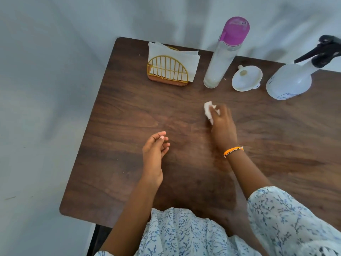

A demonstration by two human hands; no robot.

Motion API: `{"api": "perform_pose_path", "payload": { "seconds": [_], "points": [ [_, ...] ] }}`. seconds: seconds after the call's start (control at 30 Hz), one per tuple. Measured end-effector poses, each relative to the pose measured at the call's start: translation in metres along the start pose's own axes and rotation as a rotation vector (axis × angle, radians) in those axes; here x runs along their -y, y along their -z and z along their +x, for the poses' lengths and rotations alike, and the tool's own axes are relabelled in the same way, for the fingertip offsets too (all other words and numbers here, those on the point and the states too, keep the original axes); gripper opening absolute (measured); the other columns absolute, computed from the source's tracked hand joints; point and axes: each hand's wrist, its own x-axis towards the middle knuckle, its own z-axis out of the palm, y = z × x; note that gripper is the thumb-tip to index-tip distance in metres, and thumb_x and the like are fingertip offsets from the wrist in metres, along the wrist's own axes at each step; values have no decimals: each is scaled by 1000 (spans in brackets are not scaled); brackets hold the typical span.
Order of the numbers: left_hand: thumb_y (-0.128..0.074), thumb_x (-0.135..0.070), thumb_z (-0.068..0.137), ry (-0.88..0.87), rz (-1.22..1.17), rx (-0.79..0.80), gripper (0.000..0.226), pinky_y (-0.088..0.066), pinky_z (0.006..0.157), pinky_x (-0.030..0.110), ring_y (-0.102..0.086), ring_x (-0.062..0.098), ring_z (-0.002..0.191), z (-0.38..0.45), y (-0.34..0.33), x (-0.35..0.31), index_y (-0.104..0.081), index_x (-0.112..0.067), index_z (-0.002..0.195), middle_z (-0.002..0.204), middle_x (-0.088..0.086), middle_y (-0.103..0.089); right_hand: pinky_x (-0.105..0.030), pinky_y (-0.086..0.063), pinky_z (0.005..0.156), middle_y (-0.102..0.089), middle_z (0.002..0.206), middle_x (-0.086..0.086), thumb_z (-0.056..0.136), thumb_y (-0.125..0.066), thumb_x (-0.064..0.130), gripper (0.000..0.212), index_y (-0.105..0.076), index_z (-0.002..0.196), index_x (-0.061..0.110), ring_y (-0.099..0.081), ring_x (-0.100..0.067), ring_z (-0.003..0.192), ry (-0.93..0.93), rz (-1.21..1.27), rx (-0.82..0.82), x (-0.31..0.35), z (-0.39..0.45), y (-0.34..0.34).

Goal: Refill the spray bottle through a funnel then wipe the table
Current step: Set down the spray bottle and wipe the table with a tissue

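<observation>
White tissue [209, 112] seemingly gripped by right hand [222, 126]

- the spray bottle [289, 82] is white-ish see-through plastic with a black trigger head, standing upright at the far right of the table [129, 126], trigger pointing left
- the funnel [246, 78] is small and white, sitting wide mouth down, spout up, just left of the spray bottle
- the refill bottle [224, 54] is tall and clear with a purple cap on, standing just left of the funnel
- crumpled white tissue [209, 111] sits mid-table
- the table's dark wood grain
</observation>
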Motion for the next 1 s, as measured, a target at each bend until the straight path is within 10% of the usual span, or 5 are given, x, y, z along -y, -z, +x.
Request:
{"api": "perform_pose_path", "payload": {
  "seconds": [0.13,0.23,0.43,0.77,1.0],
  "points": [
    [-45,-7,94,3,-9,-3,23,-47,78,24,-56,10,77,-1,-1,2,-64,-20,90,83,-1,-60,-50,-46,74,-47,116,-21,91,-45,2,36,-45,127,0,-43,-35,106,-153,18,-47,17,-35,-1],
    [-45,-6,94,-5,-19,-33,24,-47,77,23,-56,9,76,3,1,0,-64,-20,89,83,-1,-59,-45,-43,83,-48,117,-15,98,-33,20,32,-46,124,8,-45,-30,106,124,69,79,60,-75,-27],
    [-46,-5,93,-77,-45,-134,24,-47,74,20,-57,7,74,5,8,-6,-63,-20,86,82,-1,-60,-27,-44,44,-39,104,-2,80,-42,18,39,-63,112,9,-38,-18,86,542,-63,-10,94,-36,-48],
    [-46,-6,94,-86,-23,-121,24,-48,72,20,-55,7,71,5,7,-2,-63,-22,87,80,-2,-57,-36,-38,63,-51,108,-20,82,-54,-1,39,-56,121,7,-46,-37,97,-173,-1,-149,4,-15,-2],
    [-45,-5,93,-97,4,-68,27,-46,71,20,-54,7,71,2,-3,-2,-64,-22,83,78,-3,-57,-31,-50,53,-43,112,-5,83,-48,16,43,-46,126,14,-43,-22,89,709,-25,181,34,-123,-24]
  ]
}}
